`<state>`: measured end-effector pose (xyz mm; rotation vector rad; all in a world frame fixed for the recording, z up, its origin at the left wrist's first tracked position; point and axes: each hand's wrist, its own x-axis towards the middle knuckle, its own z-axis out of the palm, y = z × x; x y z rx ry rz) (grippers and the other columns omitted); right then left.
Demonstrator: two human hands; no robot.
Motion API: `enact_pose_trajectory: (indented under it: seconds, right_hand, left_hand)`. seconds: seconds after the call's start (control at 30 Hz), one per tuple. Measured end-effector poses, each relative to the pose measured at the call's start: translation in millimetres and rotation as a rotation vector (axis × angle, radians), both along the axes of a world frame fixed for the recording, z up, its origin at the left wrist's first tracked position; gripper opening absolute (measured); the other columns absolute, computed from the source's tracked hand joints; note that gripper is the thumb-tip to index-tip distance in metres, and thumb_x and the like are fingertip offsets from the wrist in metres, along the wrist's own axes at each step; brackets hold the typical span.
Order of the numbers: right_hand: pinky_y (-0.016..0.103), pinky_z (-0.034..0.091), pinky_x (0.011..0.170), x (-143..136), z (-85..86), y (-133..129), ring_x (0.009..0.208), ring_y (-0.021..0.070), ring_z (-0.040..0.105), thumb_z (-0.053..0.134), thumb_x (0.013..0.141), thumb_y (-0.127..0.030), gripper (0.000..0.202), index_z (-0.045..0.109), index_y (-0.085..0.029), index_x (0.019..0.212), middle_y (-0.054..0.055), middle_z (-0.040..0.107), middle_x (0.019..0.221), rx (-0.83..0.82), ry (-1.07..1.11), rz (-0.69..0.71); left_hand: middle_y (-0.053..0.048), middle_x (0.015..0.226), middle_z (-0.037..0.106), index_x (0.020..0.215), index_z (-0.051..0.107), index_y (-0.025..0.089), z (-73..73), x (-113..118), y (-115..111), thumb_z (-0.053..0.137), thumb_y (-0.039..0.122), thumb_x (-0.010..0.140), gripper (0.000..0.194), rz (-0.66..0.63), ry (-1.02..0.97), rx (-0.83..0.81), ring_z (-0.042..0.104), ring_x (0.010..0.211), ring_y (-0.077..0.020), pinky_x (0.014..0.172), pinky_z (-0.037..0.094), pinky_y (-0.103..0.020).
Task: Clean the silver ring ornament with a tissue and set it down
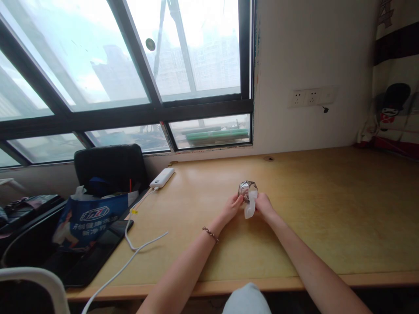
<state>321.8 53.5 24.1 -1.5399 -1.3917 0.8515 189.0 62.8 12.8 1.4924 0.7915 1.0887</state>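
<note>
While my left hand (235, 206) grips the foil (246, 188) and my right hand (265, 205) seems to pinch the strip (250, 207), I should keep both steady, squeezing lightly.

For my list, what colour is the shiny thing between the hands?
The shiny thing is silvery, in head view.

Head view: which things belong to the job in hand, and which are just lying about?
In hand:
- shiny silvery object, held by the left hand
- translucent white piece, against it; right hand beside it, exact grip hidden

Lying about:
- white device on the table
- white cable, one end at the device
- blue bag
</note>
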Motion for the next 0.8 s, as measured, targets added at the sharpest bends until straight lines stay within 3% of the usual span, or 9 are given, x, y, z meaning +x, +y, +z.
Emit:
enact_pose_trajectory:
  seconds: [0.13,0.27,0.43,0.63,0.8]
  right_hand:
    - [0.022,0.035,0.05,3,3.5,-1,0.059,0.0167,0.056,0.05,0.074,-0.032,0.021,0.059,-0.014,0.073,0.009,0.063,0.065,0.131,-0.344,-0.175]
    - [0.023,0.034,0.052,6,8.5,-7,0.06,0.0177,0.057,0.04,0.081,-0.028,0.022,0.056,-0.013,0.084,0.009,0.062,0.066,0.297,-0.556,-0.156]
    - [0.021,0.035,0.056,7,13.1,-7,0.064,0.0163,0.058,0.043,0.079,-0.027,0.02,0.058,-0.015,0.085,0.007,0.064,0.07,0.33,-0.513,-0.128]
    - [0.019,0.033,0.049,10,8.2,1,0.058,0.0144,0.057,0.055,0.068,-0.028,0.016,0.063,-0.015,0.062,0.003,0.064,0.06,0.03,-0.356,0.035]
    - [0.021,0.034,0.05,11,3.6,5,0.057,0.015,0.056,0.042,0.077,-0.031,0.032,0.064,-0.014,0.061,0.006,0.063,0.058,0.06,-0.321,-0.049]
  left_hand:
    - [-0.01,0.091,0.063,0.089,0.062,0.01,-2.3,-2,1,0.037,0.062,0.073,0.06,-0.01,-0.03,-0.044,0.055,0.089,-0.0232,0.085,0.039,-0.033]
    - [-0.012,0.096,0.062,0.105,0.057,0.009,0.0,-2,1,0.031,0.063,0.075,0.067,-0.087,-0.125,-0.145,0.055,0.093,-0.0229,0.086,0.039,-0.035]
    - [-0.013,0.081,0.065,0.096,0.061,0.006,2.4,-3,2,0.021,0.068,0.074,0.077,-0.046,-0.14,-0.231,0.06,0.077,-0.0218,0.078,0.043,-0.035]
    - [-0.009,0.063,0.064,0.071,0.067,0.01,1.1,-5,-1,0.023,0.069,0.072,0.073,0.109,0.09,-0.121,0.058,0.061,-0.02,0.065,0.044,-0.032]
    - [-0.009,0.088,0.064,0.096,0.062,0.012,-0.8,1,-6,0.027,0.065,0.074,0.068,0.041,0.066,0.023,0.056,0.085,-0.0228,0.082,0.039,-0.034]
